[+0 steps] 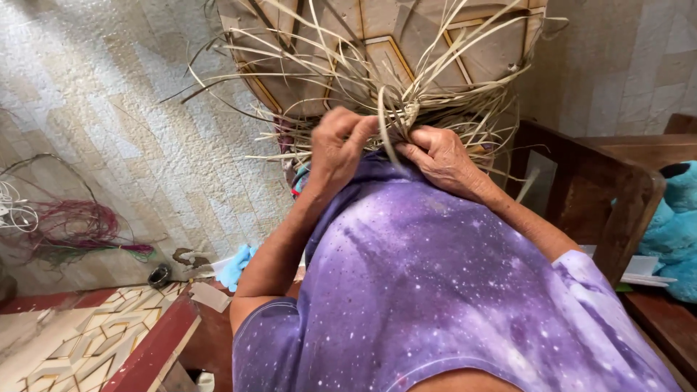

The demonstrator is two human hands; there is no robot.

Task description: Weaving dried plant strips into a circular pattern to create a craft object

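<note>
Head view looks down along our own chest in a purple speckled shirt [435,290]; both our bare hands meet in front of it, at the near edge of a half-woven piece of pale dry straw strips [377,80]; this woven piece is at the top middle of the picture, tilted toward us, with many loose strip ends standing out on every side. Our left hand [337,149] is on the left of the bundle; its fingers are curled narrow and pinch some of the strips where they come together; our right hand [443,160] is just beside it, touching the same bundle, and its fingers close on one bent strip [385,127] that curves down between the two hands. The hands are near each other but we cannot tell if they touch. On the right stands a dark wooden chair frame [617,196], and behind it lies a blue plush toy [675,232]. On the left, on the pale tiled floor [109,109], lies a bunch of pink and green dyed strands [80,232]; lower, near our left elbow, we see a light blue cloth [236,267] and a small dark round pot [159,275].
</note>
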